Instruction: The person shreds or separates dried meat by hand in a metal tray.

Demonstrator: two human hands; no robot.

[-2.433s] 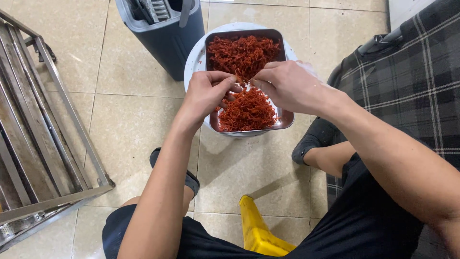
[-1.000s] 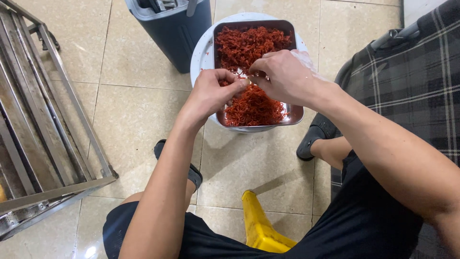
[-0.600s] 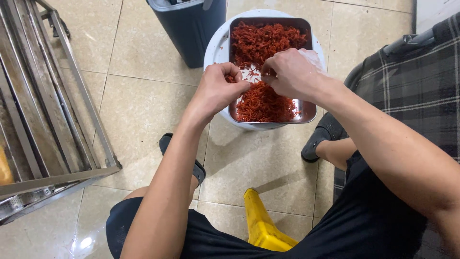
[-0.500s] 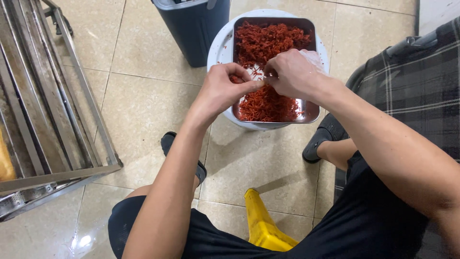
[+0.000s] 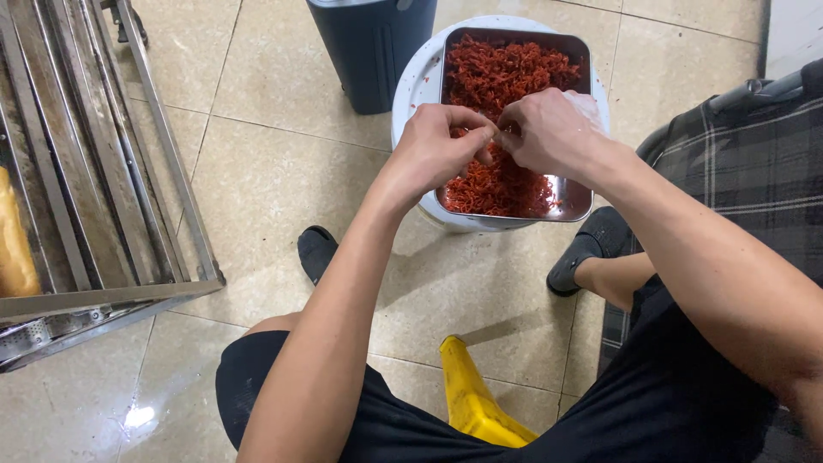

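Note:
A rectangular metal tray (image 5: 576, 201) heaped with small red shrimp (image 5: 506, 73) rests on top of a white bucket (image 5: 413, 86) on the tiled floor. Both my hands hover over the tray's middle. My left hand (image 5: 437, 146) and my right hand (image 5: 549, 129) meet fingertip to fingertip, pinching one small shrimp (image 5: 500, 135) between them. The piece itself is mostly hidden by my fingers.
A dark blue bin (image 5: 370, 47) stands left of the bucket. A steel rack (image 5: 94, 171) fills the left side. A yellow plastic object (image 5: 470, 399) pokes up between my knees. A person's plaid clothing (image 5: 737, 163) and black shoe (image 5: 587, 249) are at right.
My view has shifted, so the tray now sits further right and higher. My hands have stayed together over the tray, working a small piece between the fingertips.

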